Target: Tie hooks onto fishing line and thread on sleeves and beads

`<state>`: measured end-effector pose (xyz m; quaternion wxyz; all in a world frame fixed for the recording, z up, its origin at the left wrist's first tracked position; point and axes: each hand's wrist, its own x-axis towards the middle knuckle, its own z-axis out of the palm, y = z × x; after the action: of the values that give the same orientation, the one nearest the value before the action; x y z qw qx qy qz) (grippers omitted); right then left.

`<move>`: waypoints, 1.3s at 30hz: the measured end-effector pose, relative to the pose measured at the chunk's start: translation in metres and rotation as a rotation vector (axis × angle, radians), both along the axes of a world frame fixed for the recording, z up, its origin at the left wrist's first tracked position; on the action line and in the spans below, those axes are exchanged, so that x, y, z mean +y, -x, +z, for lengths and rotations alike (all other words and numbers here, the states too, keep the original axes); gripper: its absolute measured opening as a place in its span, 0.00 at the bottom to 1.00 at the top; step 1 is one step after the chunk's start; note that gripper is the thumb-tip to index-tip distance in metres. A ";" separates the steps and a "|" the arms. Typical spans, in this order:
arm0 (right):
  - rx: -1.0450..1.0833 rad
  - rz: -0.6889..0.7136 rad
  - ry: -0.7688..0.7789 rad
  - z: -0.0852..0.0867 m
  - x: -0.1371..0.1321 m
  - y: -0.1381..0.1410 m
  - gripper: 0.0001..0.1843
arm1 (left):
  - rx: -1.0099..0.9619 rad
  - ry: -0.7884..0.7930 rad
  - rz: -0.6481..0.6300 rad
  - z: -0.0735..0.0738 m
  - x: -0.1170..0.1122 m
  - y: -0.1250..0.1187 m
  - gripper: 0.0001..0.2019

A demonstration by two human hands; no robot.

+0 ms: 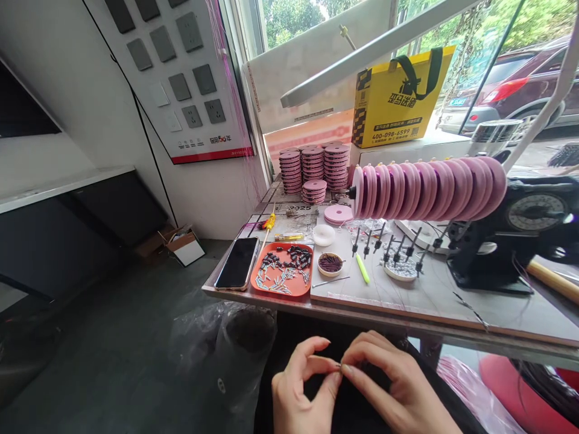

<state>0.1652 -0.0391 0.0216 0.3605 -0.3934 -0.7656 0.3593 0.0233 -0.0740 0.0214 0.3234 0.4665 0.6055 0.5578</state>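
Observation:
Over my lap, in front of the table edge, both hands meet at the fingertips. My left hand (307, 383) pinches a tiny dark piece between thumb and index finger. My right hand (384, 374) is closed in a pinch at the same spot, its fingertips touching the left ones; what it holds is too small to name. Beyond them on the table is an orange tray (283, 289) with black parts and small metal pins. A small round dish (330, 271) of dark thin pieces and a white dish (400, 276) of pale beads stand to its right.
A phone (237, 263) lies left of the tray. A row of pink spools (429, 188) sits on a black machine (520, 235) at right. More pink spools (312, 169) are stacked behind. Upright black pegs (397, 250) and a green pen-like tool (362, 269) stand nearer. A lamp arm (371, 54) crosses above.

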 end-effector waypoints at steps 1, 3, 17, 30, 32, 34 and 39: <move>0.009 0.001 0.023 0.000 0.000 0.000 0.13 | 0.011 0.003 -0.002 0.000 0.000 0.000 0.16; 0.033 0.003 0.051 -0.001 0.001 0.000 0.13 | 0.019 -0.003 -0.014 0.001 0.000 0.001 0.18; -0.067 -0.281 -0.107 0.024 0.043 -0.012 0.14 | 0.402 -0.203 -0.168 -0.008 0.013 -0.005 0.14; -0.376 -0.345 -0.133 0.021 0.067 0.002 0.11 | 1.141 -0.238 -0.268 -0.017 0.036 -0.022 0.11; -0.388 -0.341 -0.140 0.021 0.067 0.002 0.11 | 1.201 -0.214 -0.261 -0.018 0.037 -0.024 0.12; -0.395 -0.337 -0.149 0.021 0.067 0.002 0.11 | 1.241 -0.212 -0.248 -0.019 0.037 -0.024 0.13; -0.410 -0.329 -0.164 0.022 0.067 0.001 0.10 | 1.285 -0.200 -0.229 -0.022 0.038 -0.022 0.13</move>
<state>0.1644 0.0283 0.0436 0.2822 -0.5463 -0.7751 0.1455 0.0455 -0.0360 -0.0004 -0.0902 0.7958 0.5699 0.1840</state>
